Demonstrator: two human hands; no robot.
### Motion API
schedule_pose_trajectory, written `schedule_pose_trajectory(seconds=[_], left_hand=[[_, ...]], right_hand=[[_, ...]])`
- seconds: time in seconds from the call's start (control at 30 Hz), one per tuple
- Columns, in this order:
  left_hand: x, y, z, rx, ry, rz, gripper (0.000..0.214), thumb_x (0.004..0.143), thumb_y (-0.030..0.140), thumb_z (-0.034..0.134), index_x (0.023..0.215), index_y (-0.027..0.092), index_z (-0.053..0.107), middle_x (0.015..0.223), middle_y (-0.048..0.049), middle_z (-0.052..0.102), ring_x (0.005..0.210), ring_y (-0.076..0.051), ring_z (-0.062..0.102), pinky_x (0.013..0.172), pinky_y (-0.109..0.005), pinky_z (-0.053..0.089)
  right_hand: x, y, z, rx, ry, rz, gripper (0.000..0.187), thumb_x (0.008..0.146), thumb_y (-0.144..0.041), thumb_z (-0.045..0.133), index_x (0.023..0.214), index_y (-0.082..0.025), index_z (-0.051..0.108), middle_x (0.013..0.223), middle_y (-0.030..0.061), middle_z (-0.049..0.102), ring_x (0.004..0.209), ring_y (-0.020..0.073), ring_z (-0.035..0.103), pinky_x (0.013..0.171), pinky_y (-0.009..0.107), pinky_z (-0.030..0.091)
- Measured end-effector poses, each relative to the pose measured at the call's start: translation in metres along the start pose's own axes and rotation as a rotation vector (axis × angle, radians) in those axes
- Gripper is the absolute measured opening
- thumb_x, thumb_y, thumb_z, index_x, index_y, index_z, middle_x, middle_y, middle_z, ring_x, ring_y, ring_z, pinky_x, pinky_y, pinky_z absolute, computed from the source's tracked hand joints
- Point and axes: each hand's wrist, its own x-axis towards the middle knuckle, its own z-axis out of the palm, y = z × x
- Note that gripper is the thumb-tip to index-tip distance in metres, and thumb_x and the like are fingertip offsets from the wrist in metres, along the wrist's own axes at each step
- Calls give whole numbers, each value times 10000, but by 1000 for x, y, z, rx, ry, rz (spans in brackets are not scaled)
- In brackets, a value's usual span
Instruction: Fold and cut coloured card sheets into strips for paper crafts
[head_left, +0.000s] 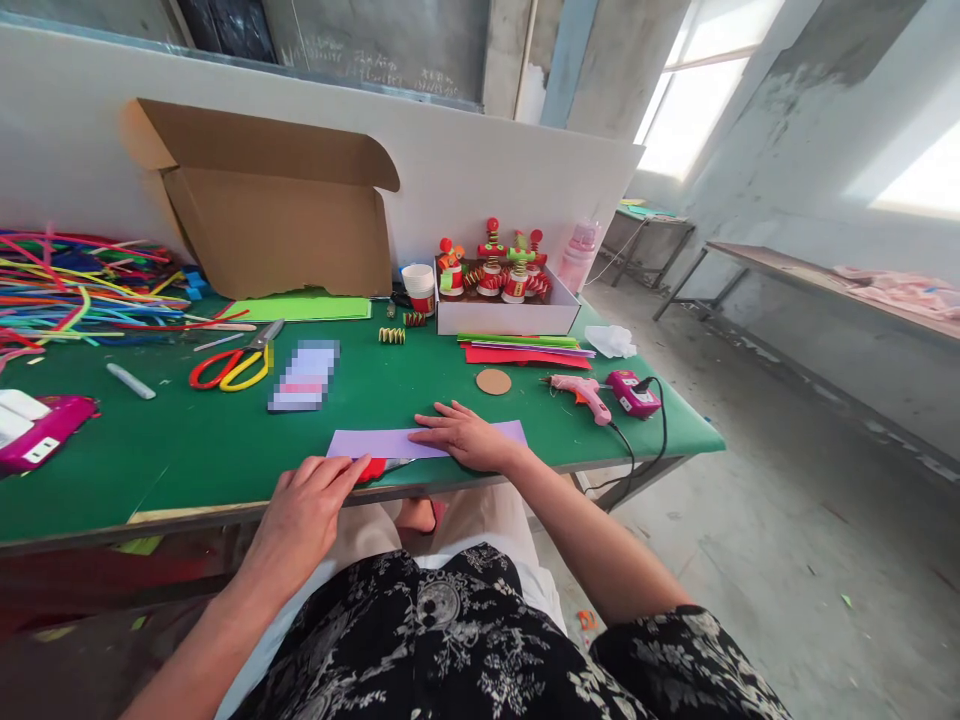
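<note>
A purple paper strip [375, 443] lies lengthwise near the front edge of the green table. My right hand [469, 437] rests on its right half, palm down with fingers spread out to the left. At the strip's left end, my left hand [315, 495] is closed around a red utility knife [373, 469]; most of the handle is hidden under the fingers. The blade points right along the strip's near edge. Beyond the strip sit a round brown cardboard disc [493, 382] and a blurred-out flat rectangle [304, 376].
Scissors [240, 362], a marker [130, 381] and colourful pipe cleaners [82, 290] are at left. A white box [506, 318] of small figures stands behind stacked paper strips [525, 350]. At right lies a pink glue gun [581, 393] with its cord over the edge.
</note>
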Motion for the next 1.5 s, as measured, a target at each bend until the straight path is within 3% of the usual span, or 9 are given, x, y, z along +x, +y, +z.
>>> schedule_pose_trajectory(seconds=[0.3,0.5,0.73,1.07,1.3,1.5], left_hand=[[0,3,1,-2,7,5,624,808,-7,371,1338,204,626,1174,-104,722,1031,-266,608,776,-379,470],[2,-4,5,-42,-38,48,666,786,24,416,1382,265,590,1215,-81,715,1059,-262,610,780,-374,481],[5,10,0,-16,-3,10,657,782,-21,372,1338,222,625,1184,-101,717,1049,-265,609,789,-378,466],[10,17,0,-5,8,46,619,827,-21,351,1353,189,603,1181,-106,712,1069,-261,593,817,-378,453],[11,15,2,-10,39,51,615,820,-18,372,1334,203,627,1168,-107,718,1056,-264,605,794,-372,454],[11,15,4,18,56,72,619,813,-43,359,1325,176,629,1146,-100,723,1027,-256,607,770,-365,447]], right_hand=[[0,0,1,-9,0,1,539,1000,-99,362,1445,-346,543,1568,-32,438,1528,252,239,1244,532,201],[0,1,1,-13,-2,0,536,1004,-106,359,1449,-347,538,1573,-41,434,1530,247,235,1244,521,205],[0,2,3,-15,6,-6,513,1020,-132,355,1441,-355,546,1571,-43,433,1528,253,241,1242,523,211],[0,1,0,-13,-9,-2,518,1008,-100,366,1442,-310,554,1575,-12,428,1529,268,231,1249,526,191],[6,-4,5,46,7,8,562,987,-67,376,1447,-346,537,1588,-17,408,1537,256,206,1240,554,188],[-9,17,-10,90,-8,10,546,993,-95,390,1455,-354,525,1608,-27,375,1538,271,200,1232,572,179]])
